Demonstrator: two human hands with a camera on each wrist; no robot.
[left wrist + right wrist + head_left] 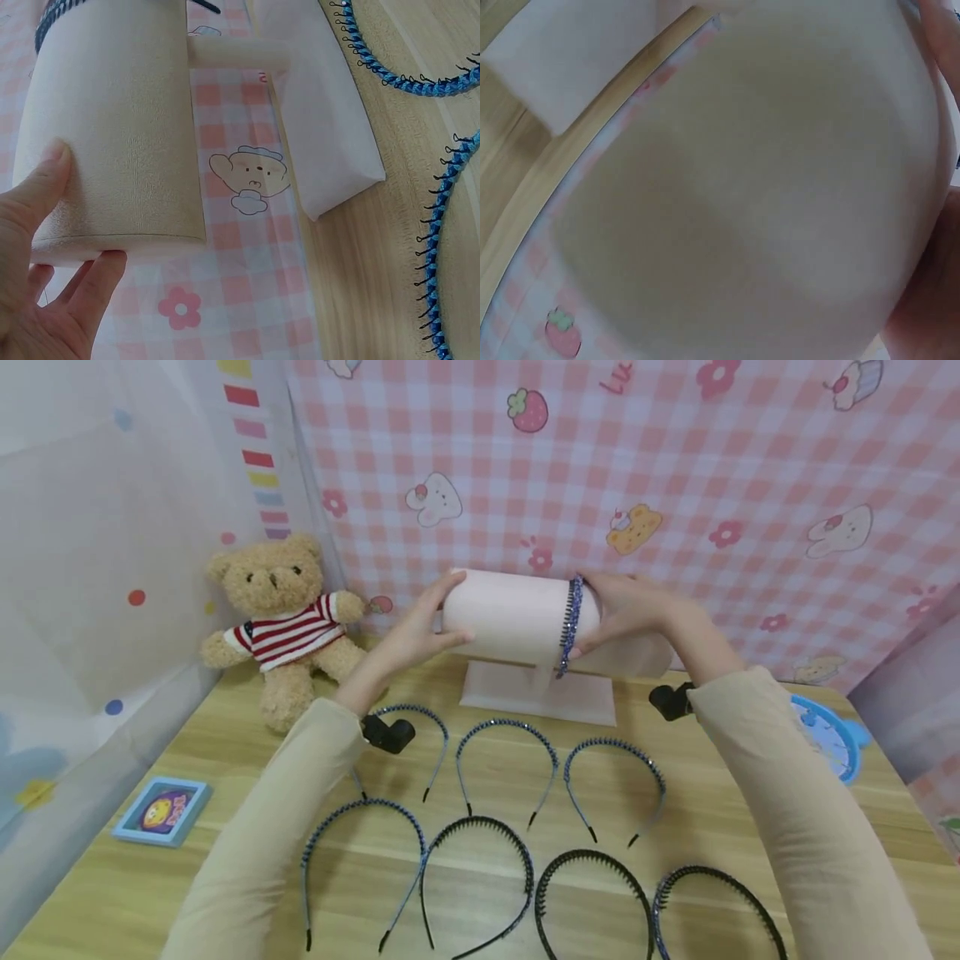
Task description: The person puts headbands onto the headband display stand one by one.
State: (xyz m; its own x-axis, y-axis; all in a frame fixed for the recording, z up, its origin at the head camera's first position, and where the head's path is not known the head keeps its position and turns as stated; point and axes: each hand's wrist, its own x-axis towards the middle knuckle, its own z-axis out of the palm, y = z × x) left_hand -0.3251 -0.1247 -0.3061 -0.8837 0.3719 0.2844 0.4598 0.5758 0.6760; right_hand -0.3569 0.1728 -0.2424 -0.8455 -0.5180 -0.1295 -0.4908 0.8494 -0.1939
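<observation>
A cream padded headband display roll (510,614) lies sideways on a post above its flat base (491,689). Around its right part sits a blue glittery toothed headband (572,618), teeth toward the left. My left hand (416,631) holds the roll's left end; in the left wrist view its thumb (46,176) presses the side and its fingertips meet the end face. With thumb low and fingers at the top, my right hand (630,606) grips the headband against the roll. The roll's blurred surface (780,187) fills most of the right wrist view.
Several headbands, such as a blue one (506,723) and a black one (592,853), lie in two rows on the wooden table (247,810). A teddy bear (273,581) sits back left, a small blue frame (163,811) front left, a round blue object (851,747) right.
</observation>
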